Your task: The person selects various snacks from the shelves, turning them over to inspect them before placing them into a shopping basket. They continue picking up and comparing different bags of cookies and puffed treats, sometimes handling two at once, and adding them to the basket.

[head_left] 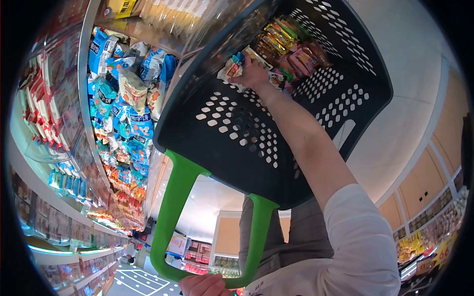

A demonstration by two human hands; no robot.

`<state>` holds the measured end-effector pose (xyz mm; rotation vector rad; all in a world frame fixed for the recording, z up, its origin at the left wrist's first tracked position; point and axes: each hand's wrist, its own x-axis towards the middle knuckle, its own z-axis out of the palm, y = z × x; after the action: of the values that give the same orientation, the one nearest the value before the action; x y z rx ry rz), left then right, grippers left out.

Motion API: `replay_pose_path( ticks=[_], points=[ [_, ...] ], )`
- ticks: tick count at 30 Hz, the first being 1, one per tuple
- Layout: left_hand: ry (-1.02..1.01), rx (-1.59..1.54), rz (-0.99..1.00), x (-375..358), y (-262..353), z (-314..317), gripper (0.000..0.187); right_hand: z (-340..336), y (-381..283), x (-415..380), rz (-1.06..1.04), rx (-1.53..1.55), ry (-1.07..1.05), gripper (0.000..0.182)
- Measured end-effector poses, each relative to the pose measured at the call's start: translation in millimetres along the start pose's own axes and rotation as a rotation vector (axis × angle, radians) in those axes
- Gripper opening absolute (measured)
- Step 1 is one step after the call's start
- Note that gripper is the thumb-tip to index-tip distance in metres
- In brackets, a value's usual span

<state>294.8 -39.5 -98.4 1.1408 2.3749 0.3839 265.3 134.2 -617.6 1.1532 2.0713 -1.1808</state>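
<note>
A dark shopping basket [182, 123] with perforated walls and a green handle [170, 212] fills the middle of the view. At the bottom, the fingers of my left hand [205, 285] are wrapped round the handle's crossbar. Deep inside the basket, my right hand [254, 74] grips a small white-and-blue snack packet [232, 68], its fingers partly hiding it. Beyond that hand lie several wrapped snacks, among them gold packets [276, 39] and pink packets [302, 60].
Left of the basket, a shelf bin holds blue and white snack bags [140, 121] behind a clear edge. Red-and-white packs [44, 108] sit farther left. Wooden cabinets [419, 177] stand at the right, and a tiled floor [395, 74] shows beside the basket.
</note>
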Motion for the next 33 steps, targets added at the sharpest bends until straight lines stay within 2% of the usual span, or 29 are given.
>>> replay_pose_path(
  ticks=[2, 8, 14, 17, 20, 21, 22, 23, 24, 27, 30, 33],
  points=[
    [0.020, 0.004, 0.008, -0.2, -0.6, 1.8, 0.016, -7.1, 3.3, 5.8, -0.003, -0.083, -0.098, 0.116],
    [-0.015, -0.010, 0.002, 2.2, -0.7, -0.1, 0.014, 3.2, 4.8, 21.5, -0.019, -0.086, -0.146, 0.119],
    [-0.069, 0.037, -0.086, 5.3, 8.8, -3.1, 0.013, -4.2, 7.3, 17.7, -0.031, -0.069, -0.214, 0.101],
    [-0.088, 0.049, -0.109, 6.1, 10.4, -4.2, 0.013, -28.9, 28.1, 19.6, -0.145, 0.083, -0.317, 0.099],
    [-0.096, 0.046, -0.107, 6.0, 9.0, -4.5, 0.012, -54.9, 67.4, 43.0, -0.169, 0.272, -0.360, 0.109],
    [-0.096, 0.046, -0.112, 7.0, 9.5, -4.7, 0.012, -59.8, 85.9, 55.8, -0.180, 0.375, -0.316, 0.115],
    [-0.096, 0.047, -0.118, 7.5, 9.8, -3.9, 0.012, -86.9, 85.3, 45.5, -0.097, 0.445, -0.256, 0.118],
    [-0.076, 0.043, -0.107, 7.3, 9.2, -2.9, 0.012, -78.1, 113.5, 79.7, -0.106, 0.191, -0.112, 0.120],
    [-0.057, 0.039, -0.096, 6.5, 8.1, -2.1, 0.012, -88.1, 126.2, 83.5, -0.068, 0.400, -0.078, 0.120],
    [-0.072, 0.029, -0.115, 10.0, 6.6, -0.3, 0.010, -93.4, 148.6, 109.2, -0.016, 0.393, -0.035, 0.120],
    [-0.098, 0.032, -0.134, 15.9, 7.4, 2.3, 0.010, -66.0, 162.9, 148.0, -0.060, 0.335, 0.051, 0.114],
    [-0.131, 0.040, -0.153, 21.1, 8.8, 3.3, 0.010, -56.9, 144.8, 158.4, 0.034, 0.178, 0.002, 0.103]
  ],
)
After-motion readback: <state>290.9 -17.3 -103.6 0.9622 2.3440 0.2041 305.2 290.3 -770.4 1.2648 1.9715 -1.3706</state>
